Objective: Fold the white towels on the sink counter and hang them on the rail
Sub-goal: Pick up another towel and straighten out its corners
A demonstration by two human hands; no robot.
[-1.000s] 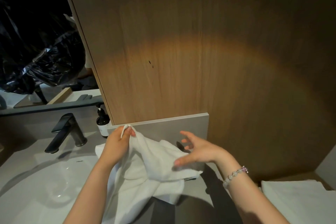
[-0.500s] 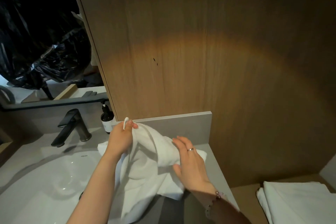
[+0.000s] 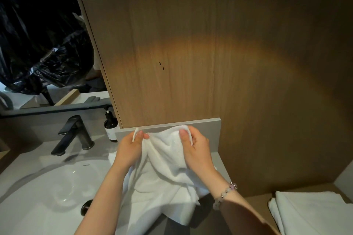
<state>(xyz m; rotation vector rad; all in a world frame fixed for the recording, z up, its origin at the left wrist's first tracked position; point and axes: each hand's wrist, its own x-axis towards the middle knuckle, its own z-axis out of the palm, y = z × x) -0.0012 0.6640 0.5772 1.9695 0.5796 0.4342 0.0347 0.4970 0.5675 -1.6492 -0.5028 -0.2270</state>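
Over the counter point(image 3: 219, 160), both hands' fingers pinch the white towel point(image 3: 164, 168): left hand point(image 3: 131, 149), right hand point(image 3: 196, 150).

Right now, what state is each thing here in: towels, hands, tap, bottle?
white towel, unfolded and rumpled, top edge lifted, rest draped on the counter.
left hand, pinches the towel's top edge, left end.
right hand, pinches the top edge, right end.
faucet, no water seen running.
soap bottle, upright beside the faucet.
folded towels, stacked flat, lower right.
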